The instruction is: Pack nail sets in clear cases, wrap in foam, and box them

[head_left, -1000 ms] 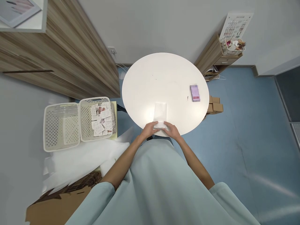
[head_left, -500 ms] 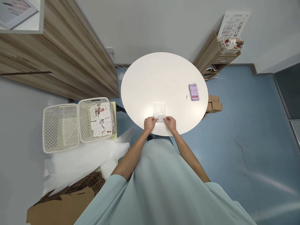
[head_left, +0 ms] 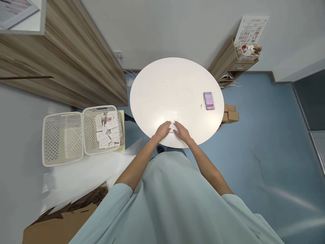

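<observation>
A small flat whitish packet (head_left: 174, 117) lies near the front edge of the round white table (head_left: 177, 78). Whether it is a bag or a folded sheet, I cannot tell. On its left side rests my left hand (head_left: 163, 130), fingers stretched toward the middle and thumb apart. My right hand (head_left: 181, 131) mirrors it from the right, fingertips touching the packet. Both hands press down on its lower part and hide some of it. A purple, pixelated item (head_left: 209, 101) lies at the table's right.
Left of the table stand two white plastic baskets; one basket (head_left: 85, 135) holds many printed cards (head_left: 108, 130), the other basket (head_left: 45, 139) is at its left. White plastic sheeting (head_left: 83, 173) and cardboard (head_left: 61, 223) lie below. Brown boxes (head_left: 232, 113) sit right of the table.
Both hands have moved from pinching the packet's lower edges to lying on top of it, closer together and slightly farther up. The fold seen earlier is now mostly covered.
</observation>
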### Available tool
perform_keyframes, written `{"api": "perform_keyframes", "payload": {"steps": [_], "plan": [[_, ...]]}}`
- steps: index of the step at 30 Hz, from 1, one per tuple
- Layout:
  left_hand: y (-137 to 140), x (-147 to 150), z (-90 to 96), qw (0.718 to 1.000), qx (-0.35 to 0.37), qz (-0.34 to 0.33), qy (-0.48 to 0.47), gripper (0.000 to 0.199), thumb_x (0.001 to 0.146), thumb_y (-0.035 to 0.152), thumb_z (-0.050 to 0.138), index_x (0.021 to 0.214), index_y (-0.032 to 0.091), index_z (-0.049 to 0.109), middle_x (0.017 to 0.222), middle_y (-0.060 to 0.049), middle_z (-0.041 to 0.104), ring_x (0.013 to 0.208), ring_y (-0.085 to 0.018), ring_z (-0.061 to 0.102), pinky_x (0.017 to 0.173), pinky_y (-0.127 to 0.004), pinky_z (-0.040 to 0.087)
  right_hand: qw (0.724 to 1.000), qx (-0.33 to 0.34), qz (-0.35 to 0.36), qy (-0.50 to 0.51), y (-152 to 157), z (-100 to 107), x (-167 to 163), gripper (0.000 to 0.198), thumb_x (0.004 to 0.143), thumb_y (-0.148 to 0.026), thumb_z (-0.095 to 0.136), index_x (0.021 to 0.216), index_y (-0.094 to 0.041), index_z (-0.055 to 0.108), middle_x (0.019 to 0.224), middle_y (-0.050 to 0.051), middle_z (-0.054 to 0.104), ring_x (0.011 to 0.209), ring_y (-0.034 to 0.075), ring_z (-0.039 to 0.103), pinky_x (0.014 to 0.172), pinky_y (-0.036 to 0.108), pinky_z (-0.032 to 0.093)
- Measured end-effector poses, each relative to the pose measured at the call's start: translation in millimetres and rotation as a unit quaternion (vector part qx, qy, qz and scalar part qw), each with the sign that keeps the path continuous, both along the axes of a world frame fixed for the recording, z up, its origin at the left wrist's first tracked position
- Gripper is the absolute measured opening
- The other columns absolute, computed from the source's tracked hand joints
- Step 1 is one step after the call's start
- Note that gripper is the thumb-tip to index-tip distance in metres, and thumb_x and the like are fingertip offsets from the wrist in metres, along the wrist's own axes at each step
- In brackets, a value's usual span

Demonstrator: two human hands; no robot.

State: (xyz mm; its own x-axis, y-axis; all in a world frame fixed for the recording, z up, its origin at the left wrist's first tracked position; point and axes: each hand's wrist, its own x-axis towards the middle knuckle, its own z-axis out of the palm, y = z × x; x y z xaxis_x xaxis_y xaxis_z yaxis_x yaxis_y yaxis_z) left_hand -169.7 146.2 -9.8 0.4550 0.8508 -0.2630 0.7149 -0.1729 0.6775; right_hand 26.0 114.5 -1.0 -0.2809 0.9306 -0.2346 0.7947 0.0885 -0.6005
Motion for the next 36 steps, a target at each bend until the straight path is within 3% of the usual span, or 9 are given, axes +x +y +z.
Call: {"api": "perform_keyframes", "payload": {"steps": [3,8,10,15,18,21,26,30,36], "plan": [[-11,-7,-1.6,1.0,0.022,-0.008,-0.015,0.052,0.102,0.023,0.048,0.154,0.016,0.051,0.165,-0.015,0.048,0.156,-0.028,0.042,0.13,-0.047,0.031,1.0,0.002,0.018,-0.003,-14,-3,3,0.072,0.096,-0.028,0.068,0.164,-0.026,0.041,0.173,0.008,0.035,0.158,0.029,0.038,0.12,0.047,0.048],[-53,-16,-7.7,0.998,0.045,-0.04,-0.013,0.074,0.096,0.039,0.065,0.161,0.016,0.039,0.171,-0.019,0.036,0.161,-0.03,0.033,0.131,-0.051,0.027,0.999,0.039,0.033,-0.013,-57,-6,-5,0.063,0.105,-0.025,0.053,0.166,-0.02,0.037,0.174,0.016,0.031,0.161,0.031,0.032,0.124,0.051,0.042],[-69,-21,-11.0,0.998,0.036,-0.045,-0.012,0.08,0.092,0.036,0.07,0.162,0.018,0.036,0.171,-0.019,0.037,0.16,-0.031,0.034,0.131,-0.052,0.027,0.998,0.044,0.036,-0.018,-74,-6,-8,0.063,0.106,-0.027,0.052,0.166,-0.02,0.036,0.175,0.016,0.029,0.161,0.032,0.032,0.124,0.052,0.041],[-83,-32,-10.6,0.999,0.014,-0.018,-0.035,0.071,0.095,0.033,0.067,0.16,0.021,0.041,0.168,-0.017,0.043,0.156,-0.029,0.042,0.129,-0.05,0.032,0.998,0.05,0.034,-0.016,-95,-4,-7,0.059,0.109,-0.038,0.047,0.165,-0.021,0.037,0.174,0.016,0.03,0.158,0.032,0.039,0.121,0.051,0.044],[-76,-34,-1.4,0.999,-0.018,-0.003,-0.039,0.067,0.096,0.041,0.068,0.157,0.023,0.047,0.165,-0.013,0.049,0.152,-0.03,0.047,0.125,-0.045,0.039,0.999,0.036,0.013,-0.01,-91,-2,-8,0.056,0.11,-0.043,0.047,0.162,-0.022,0.042,0.172,0.015,0.035,0.154,0.031,0.045,0.118,0.049,0.048],[-64,-33,11.5,0.998,-0.049,0.02,-0.027,0.056,0.101,0.049,0.061,0.151,0.024,0.056,0.154,-0.011,0.061,0.14,-0.031,0.06,0.115,-0.041,0.049,0.998,0.01,-0.056,-0.002,-82,1,-9,0.05,0.11,-0.045,0.044,0.156,-0.026,0.049,0.166,0.01,0.047,0.144,0.029,0.056,0.109,0.044,0.056],[-42,-24,27.6,0.998,-0.05,0.043,0.002,0.043,0.105,0.054,0.05,0.119,0.023,0.075,0.114,-0.013,0.079,0.107,-0.033,0.073,0.092,-0.038,0.053,0.991,-0.005,-0.134,0.01,-61,7,-12,0.044,0.111,-0.048,0.042,0.146,-0.027,0.057,0.144,0.008,0.067,0.115,0.025,0.071,0.098,0.04,0.057],[-30,-18,26.1,0.994,-0.05,0.084,0.042,0.038,0.104,0.049,0.053,0.091,0.02,0.075,0.091,-0.013,0.076,0.089,-0.031,0.07,0.08,-0.036,0.049,0.988,-0.003,-0.156,0.013,-44,9,-16,0.042,0.111,-0.045,0.041,0.143,-0.024,0.056,0.131,0.008,0.071,0.104,0.023,0.07,0.092,0.037,0.056],[-19,-10,15.1,0.988,-0.056,0.128,0.063,0.035,0.102,0.043,0.055,0.078,0.021,0.066,0.08,-0.009,0.069,0.08,-0.026,0.065,0.07,-0.034,0.042,0.975,-0.063,-0.201,-0.065,-13,10,-24,0.036,0.108,-0.043,0.048,0.135,-0.022,0.06,0.125,0.01,0.068,0.1,0.022,0.068,0.088,0.033,0.054]]}}
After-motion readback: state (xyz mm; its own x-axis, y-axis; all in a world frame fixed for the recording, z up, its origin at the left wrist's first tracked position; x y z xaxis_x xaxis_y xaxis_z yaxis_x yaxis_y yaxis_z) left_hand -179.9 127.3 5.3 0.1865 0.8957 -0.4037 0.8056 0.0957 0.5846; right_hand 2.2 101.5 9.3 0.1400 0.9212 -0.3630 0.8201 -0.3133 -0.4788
